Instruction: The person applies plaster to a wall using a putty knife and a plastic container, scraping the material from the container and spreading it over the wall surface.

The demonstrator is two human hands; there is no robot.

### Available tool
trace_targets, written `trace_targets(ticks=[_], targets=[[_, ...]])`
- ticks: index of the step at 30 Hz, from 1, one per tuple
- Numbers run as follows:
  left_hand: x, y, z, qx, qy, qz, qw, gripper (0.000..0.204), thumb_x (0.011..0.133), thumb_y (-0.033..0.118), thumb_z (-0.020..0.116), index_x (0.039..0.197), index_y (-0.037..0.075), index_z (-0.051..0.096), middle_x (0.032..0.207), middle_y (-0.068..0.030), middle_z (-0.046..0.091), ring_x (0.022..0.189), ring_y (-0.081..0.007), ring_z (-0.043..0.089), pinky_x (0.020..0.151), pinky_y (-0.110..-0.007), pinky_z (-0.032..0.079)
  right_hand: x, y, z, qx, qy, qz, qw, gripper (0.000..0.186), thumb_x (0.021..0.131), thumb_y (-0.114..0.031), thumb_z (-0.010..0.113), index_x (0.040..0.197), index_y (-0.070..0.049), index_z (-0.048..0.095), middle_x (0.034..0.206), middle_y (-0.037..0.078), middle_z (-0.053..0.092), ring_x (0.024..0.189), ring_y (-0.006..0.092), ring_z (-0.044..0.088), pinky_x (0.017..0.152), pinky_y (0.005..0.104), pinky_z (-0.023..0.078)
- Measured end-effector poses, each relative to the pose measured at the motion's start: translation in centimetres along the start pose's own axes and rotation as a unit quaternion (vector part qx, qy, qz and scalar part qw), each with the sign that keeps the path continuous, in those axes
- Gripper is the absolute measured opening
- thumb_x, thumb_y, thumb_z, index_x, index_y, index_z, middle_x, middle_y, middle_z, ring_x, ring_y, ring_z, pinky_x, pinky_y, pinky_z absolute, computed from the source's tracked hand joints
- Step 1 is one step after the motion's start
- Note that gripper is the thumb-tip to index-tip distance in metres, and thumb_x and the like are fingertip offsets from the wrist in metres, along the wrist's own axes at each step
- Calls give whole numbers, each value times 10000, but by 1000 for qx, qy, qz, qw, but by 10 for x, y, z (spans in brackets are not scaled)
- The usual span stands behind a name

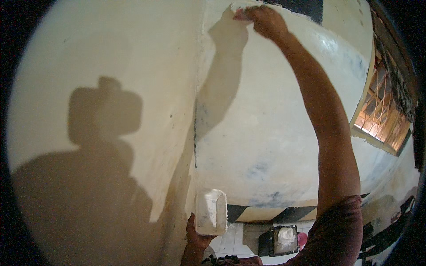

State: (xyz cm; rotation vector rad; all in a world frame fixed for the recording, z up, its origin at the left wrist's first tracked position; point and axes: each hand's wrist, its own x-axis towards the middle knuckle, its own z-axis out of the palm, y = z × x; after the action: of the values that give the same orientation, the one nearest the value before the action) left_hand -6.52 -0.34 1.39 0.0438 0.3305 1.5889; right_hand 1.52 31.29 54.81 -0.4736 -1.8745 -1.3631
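Your left grip (199, 239) has the pale, white-smeared tub (211, 229), held low by the wall corner. Your right grip (269, 22) is up high, wrapped around a small reddish tool (240, 16) at the wall (262, 119), near the dark patch (311, 9); tool type hard to tell, looks small from here. Black-rimmed container (274, 243) is on the tiled floor (227, 241) below.

1. Rectangular whitish tub (211, 213): open side up, smeared inside with white, held in the left hand (198, 237).
2. Small reddish tool (239, 14): mostly hidden by the right hand (266, 22), against the pale wall (262, 111).
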Motion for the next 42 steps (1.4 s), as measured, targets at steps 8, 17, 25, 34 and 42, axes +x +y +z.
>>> trace_targets(ticks=[8,17,25,34,42], targets=[[6,2,-9,-24,-37,2,999,625,861,522,441,1336,115,425,1264,-139,512,1132,-373,525,898,-607,441,-124,-119,-5,145,-155,-29,977,322,804,-14,512,1076,-146,623,1047,57,639,958,265,591,810,392,526],[5,1,-14,-33,5,4,999,729,814,595,484,1359,118,398,1263,-146,514,1126,-390,531,832,-625,476,-44,-4,-15,49,25,83,995,286,824,-57,488,1073,-120,613,994,154,630,973,322,586,837,438,501],[4,5,8,-15,43,11,999,752,812,608,473,1370,112,383,1245,-153,530,1086,-386,561,793,-604,510,-64,21,-4,34,45,28,998,390,766,32,481,1100,-108,623,1097,97,638,1036,294,577,907,416,466],[15,-2,-19,11,17,-10,1000,764,807,622,469,1373,117,376,1271,-155,507,1144,-397,515,887,-638,424,-190,-99,-35,155,-130,48,978,336,844,-72,507,1176,-126,525,1129,105,601,988,307,583,779,421,536],[15,-6,-28,-36,3,1,999,739,815,610,465,1366,123,394,1272,-145,506,1141,-398,514,860,-641,441,-74,33,-25,52,62,114,990,477,746,19,514,1160,-210,576,1125,72,624,1048,306,576,898,404,493]])
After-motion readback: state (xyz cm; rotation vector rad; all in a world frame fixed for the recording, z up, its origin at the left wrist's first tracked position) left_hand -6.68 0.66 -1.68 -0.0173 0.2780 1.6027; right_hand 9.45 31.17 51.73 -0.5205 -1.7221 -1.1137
